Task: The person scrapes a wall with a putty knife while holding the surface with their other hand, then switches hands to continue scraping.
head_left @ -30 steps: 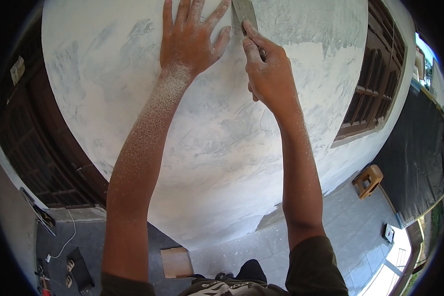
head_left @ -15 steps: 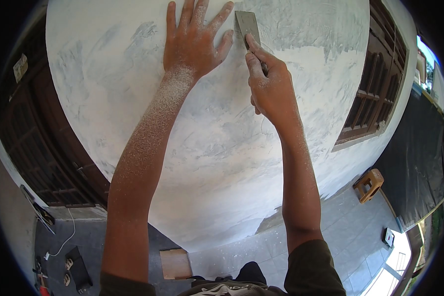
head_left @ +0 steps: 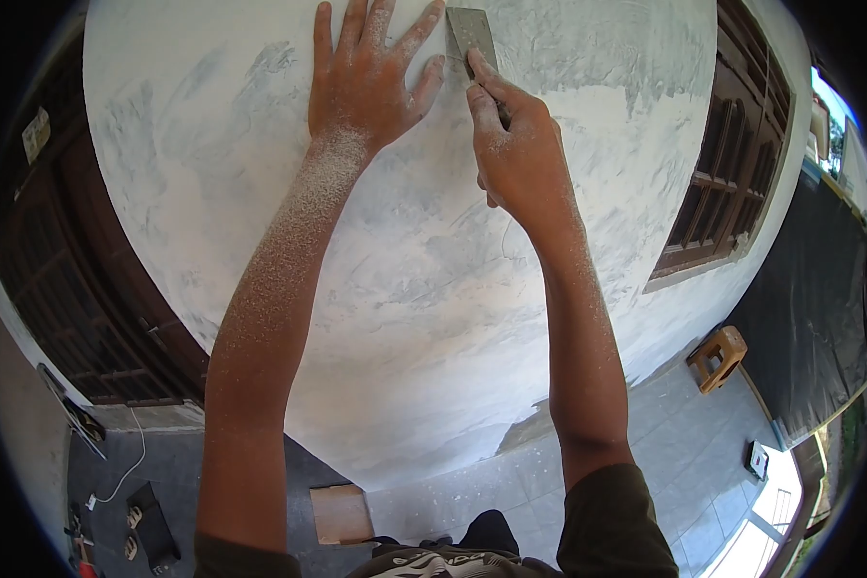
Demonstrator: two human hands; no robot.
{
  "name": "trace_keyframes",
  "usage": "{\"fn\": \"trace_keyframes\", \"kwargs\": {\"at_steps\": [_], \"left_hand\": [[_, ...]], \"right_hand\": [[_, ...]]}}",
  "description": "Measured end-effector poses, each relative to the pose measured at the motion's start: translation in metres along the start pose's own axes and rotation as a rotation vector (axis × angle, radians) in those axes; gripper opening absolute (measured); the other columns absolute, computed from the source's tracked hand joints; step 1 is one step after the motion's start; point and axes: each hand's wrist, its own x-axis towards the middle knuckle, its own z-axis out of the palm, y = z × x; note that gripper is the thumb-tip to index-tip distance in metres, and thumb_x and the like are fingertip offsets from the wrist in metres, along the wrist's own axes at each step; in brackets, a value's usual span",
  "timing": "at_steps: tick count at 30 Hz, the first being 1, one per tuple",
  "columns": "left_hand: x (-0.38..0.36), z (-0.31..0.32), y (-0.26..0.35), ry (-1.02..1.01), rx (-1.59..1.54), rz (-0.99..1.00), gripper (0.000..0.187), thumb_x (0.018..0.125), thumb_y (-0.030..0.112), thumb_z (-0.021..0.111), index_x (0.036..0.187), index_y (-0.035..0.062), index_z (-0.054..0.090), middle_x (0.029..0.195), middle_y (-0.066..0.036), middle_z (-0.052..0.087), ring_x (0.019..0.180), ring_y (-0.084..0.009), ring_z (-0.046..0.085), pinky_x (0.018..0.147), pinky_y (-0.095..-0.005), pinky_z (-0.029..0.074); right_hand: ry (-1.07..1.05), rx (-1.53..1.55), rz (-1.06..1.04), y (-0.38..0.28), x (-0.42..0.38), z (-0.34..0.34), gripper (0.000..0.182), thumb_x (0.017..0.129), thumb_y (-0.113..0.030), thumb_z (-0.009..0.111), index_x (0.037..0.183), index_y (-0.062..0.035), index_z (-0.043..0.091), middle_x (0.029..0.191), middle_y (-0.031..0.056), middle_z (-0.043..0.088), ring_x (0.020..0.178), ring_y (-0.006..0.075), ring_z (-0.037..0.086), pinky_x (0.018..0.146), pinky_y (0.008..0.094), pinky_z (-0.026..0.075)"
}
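My left hand [head_left: 361,82] lies against the white wall [head_left: 424,260] with its fingers spread, and pale dust coats the skin down to the forearm. Just right of it, my right hand [head_left: 518,135] grips a putty knife [head_left: 472,37] by its handle, the index finger stretched along the tool. The broad metal blade points up and rests at the wall surface, close to the left fingertips. Grey and white patches of filler mark the wall around both hands. Most of the handle is hidden in my right fist.
A dark wooden door [head_left: 77,279] stands at the left, a wooden window [head_left: 732,144] at the right. On the tiled floor are a brown stool [head_left: 718,358], a cardboard piece [head_left: 341,514] and a white cable [head_left: 130,482]. Black sheeting [head_left: 804,308] hangs at the far right.
The putty knife and my right hand have shifted slightly left and up in the view. My left hand also appears a little further left, still spread on the wall.
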Motion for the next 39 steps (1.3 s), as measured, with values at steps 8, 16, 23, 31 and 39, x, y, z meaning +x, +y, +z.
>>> {"fn": "trace_keyframes", "kwargs": {"at_steps": [8,16,23,31,39], "left_hand": [[0.001,-0.003,0.001,-0.025,0.020,-0.005,0.062,0.095,0.043,0.061,0.151,0.0206,0.050,0.168,-0.017,0.024,0.157,-0.0336,0.016,0.126,-0.0586,0.012],[0.002,-0.002,0.000,-0.028,0.031,-0.013,0.064,0.096,0.045,0.058,0.154,0.0203,0.046,0.168,-0.017,0.022,0.157,-0.0332,0.016,0.126,-0.0589,0.011],[0.003,-0.001,0.000,-0.026,0.010,-0.015,0.067,0.097,0.047,0.056,0.157,0.0207,0.042,0.169,-0.018,0.020,0.157,-0.0335,0.015,0.126,-0.0598,0.010],[0.003,0.004,0.004,0.008,0.034,-0.025,0.069,0.097,0.045,0.056,0.157,0.0170,0.040,0.168,-0.019,0.021,0.157,-0.0351,0.014,0.126,-0.0599,0.009],[0.003,0.004,0.005,-0.009,0.038,-0.032,0.069,0.095,0.044,0.057,0.157,0.0170,0.041,0.167,-0.020,0.022,0.157,-0.0346,0.015,0.126,-0.0601,0.009]], "right_hand": [[-0.003,0.057,0.006,-0.008,0.006,0.001,0.038,0.103,-0.015,0.052,0.137,0.0004,0.062,0.100,0.0291,0.073,0.085,0.0360,0.075,0.083,0.0432,0.058],[0.010,0.047,-0.016,-0.002,0.006,0.005,0.039,0.103,-0.016,0.052,0.138,0.0008,0.061,0.094,0.0281,0.073,0.082,0.0335,0.075,0.079,0.0425,0.058],[0.004,0.064,-0.050,0.006,0.000,0.009,0.043,0.106,-0.025,0.051,0.147,-0.0098,0.056,0.065,0.0092,0.064,0.040,0.0115,0.049,0.041,0.0291,0.048],[0.014,0.047,-0.040,0.005,-0.003,0.010,0.043,0.107,-0.024,0.050,0.147,-0.0099,0.056,0.066,0.0099,0.066,0.041,0.0113,0.050,0.041,0.0292,0.048],[-0.031,0.064,0.061,-0.007,-0.003,0.002,0.039,0.104,-0.015,0.051,0.138,0.0007,0.062,0.095,0.0285,0.073,0.078,0.0310,0.075,0.077,0.0402,0.059]]}}
